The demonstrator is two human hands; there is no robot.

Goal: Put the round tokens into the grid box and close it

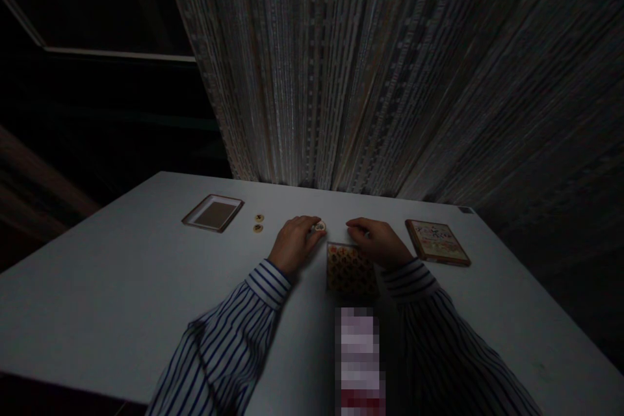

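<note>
Piece: pinched in the left hand's grip, far left of the box.
Right hand: at the box's far right corner; cannot tell its grip.
Tabletop: two more pieces at left.

Left hand pinched, right hand curled

The person's left hand and right hand were held forward, near each other but apart. The left forearm slanted in from the lower left and the right forearm from the lower right, so the two converged toward the hands. Both wore long sleeves striped dark on light, buttoned or gathered snugly at the wrists; the right one lay deeper in shadow. The left hand showed its back, palm down, its fingers bent rightward and its thumb drawn up opposite them in a pinch. The right hand pointed leftward, fingers curled and bunched near the thumb; its palm was hidden.
</note>
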